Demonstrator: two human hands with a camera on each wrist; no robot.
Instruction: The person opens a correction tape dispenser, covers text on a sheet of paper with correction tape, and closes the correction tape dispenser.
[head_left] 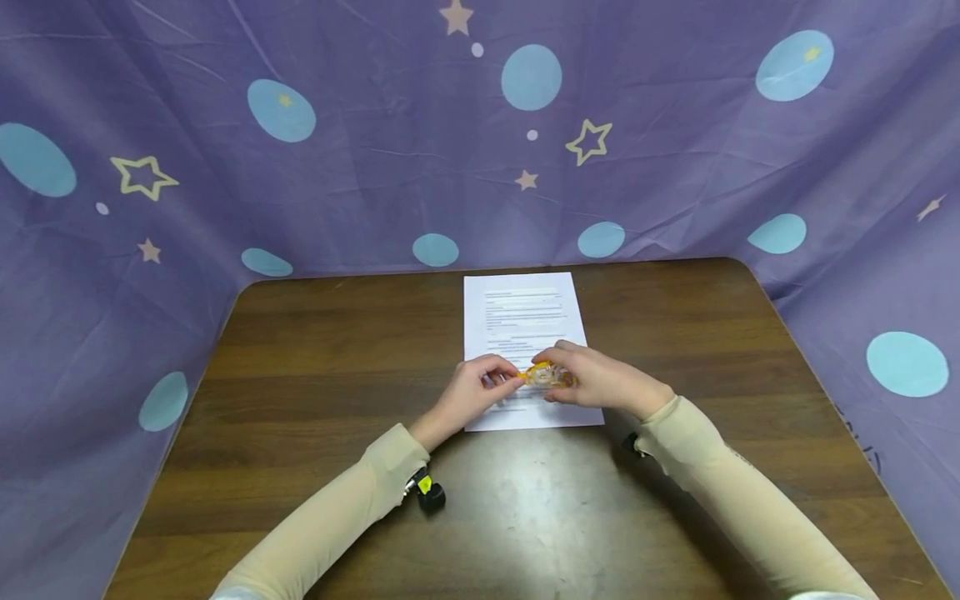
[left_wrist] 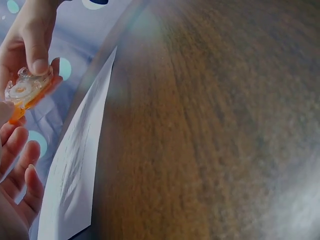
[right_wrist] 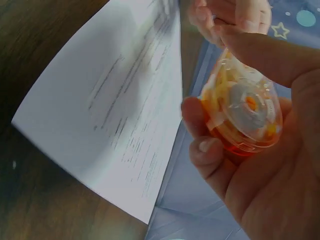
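Over the printed sheet of paper [head_left: 513, 292], both hands meet on a correction tape dispenser [right_wrist: 245, 112] with a clear and orange case and white spools inside. My right hand [head_left: 600, 379] grips its body between thumb and curled fingers. My left hand [head_left: 476, 390] pinches the narrow orange end with thumb and forefinger; its other fingers are loosely bent beneath, as the left wrist view shows. The pinched tip itself is covered by the left fingertips. In both wrist views the dispenser is held up off the paper.
The paper lies on a brown wooden table [head_left: 337, 350], near its far edge. A purple curtain [head_left: 375, 150] with stars and blue dots surrounds the back and sides. Black wrist devices [head_left: 429, 493] are strapped under the sleeves.
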